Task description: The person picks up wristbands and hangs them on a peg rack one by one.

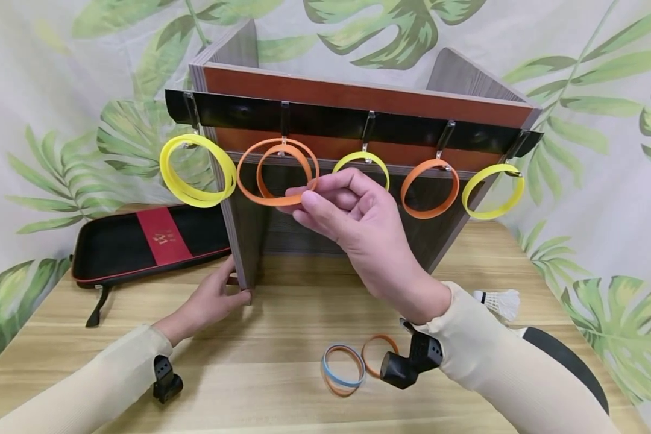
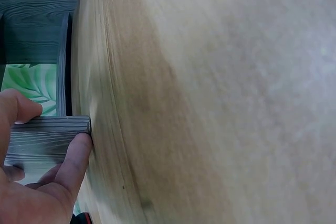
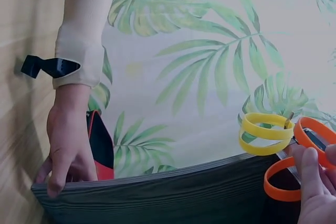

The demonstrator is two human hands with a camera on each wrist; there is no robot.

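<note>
My right hand (image 1: 369, 241) pinches an orange wristband (image 1: 263, 200) between thumb and fingers, up at the second hook from the left. A smaller-looking orange wristband (image 1: 260, 175) hangs from that hook, behind the held one. Whether the held band is on the hook, I cannot tell. My left hand (image 1: 208, 301) grips the bottom front edge of the wooden stand's left panel (image 2: 47, 135), thumb and fingers on opposite sides. Yellow wristbands (image 1: 168, 181) hang at the far left hook. Further right hang a yellow band (image 1: 358, 157), partly hidden by my right hand, an orange one (image 1: 409, 199) and another yellow one (image 1: 469, 202).
A black strip (image 1: 325, 117) with several hooks crosses the stand's front. Behind the left panel lies a black case (image 1: 116, 244) with a red band. Loose wristbands (image 1: 346, 383) lie on the table (image 1: 282, 343). A shuttlecock (image 1: 501, 303) and a dark rounded object (image 1: 566, 361) are at right.
</note>
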